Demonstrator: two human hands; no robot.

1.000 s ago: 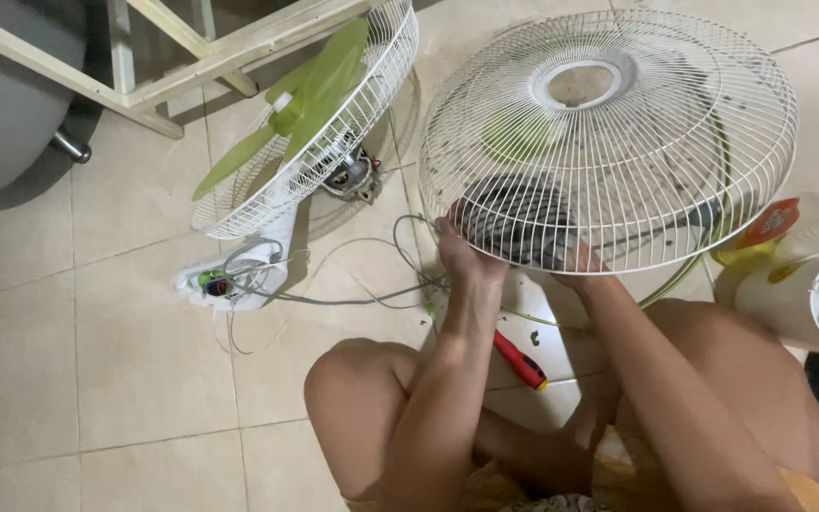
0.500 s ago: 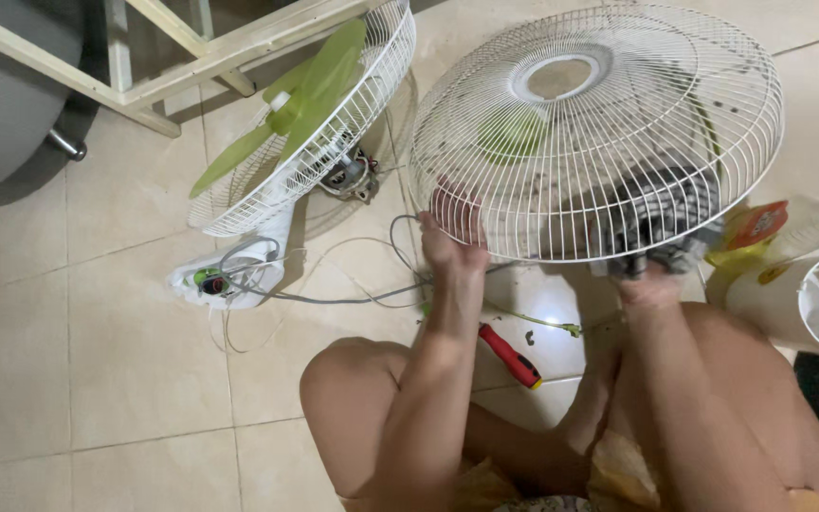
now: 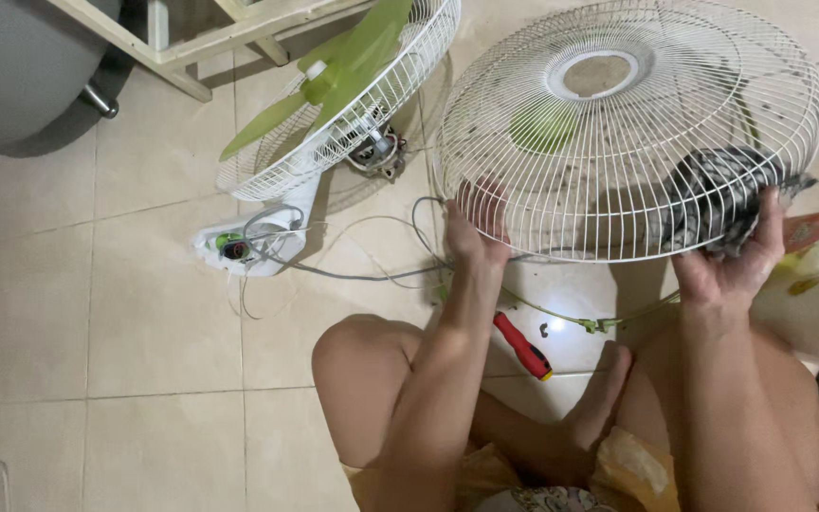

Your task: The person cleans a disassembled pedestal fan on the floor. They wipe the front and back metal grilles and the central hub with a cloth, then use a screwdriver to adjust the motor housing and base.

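Grille (image 3: pixel 618 142) face-up, dome toward camera

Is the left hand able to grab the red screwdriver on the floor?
Probably yes, once it lets go: the left hand grips the white fan grille, and the red screwdriver lies uncovered just below it.

Views: one only, the head camera; no second view shares the scene.
Position: worn on the seated person's head, above bent bare legs.
Direction: steeply downward and a little forward onto the tiled floor (image 3: pixel 97 313).
Nearness: close; the left hand (image 3: pixel 474 228) and right hand (image 3: pixel 734 256) sit mid-frame, forearms running off the bottom edge.
Centre: the white fan guard (image 3: pixel 618 133) fills the upper right.
Far edge: the dismantled fan with green blades (image 3: pixel 334 85), upper middle.
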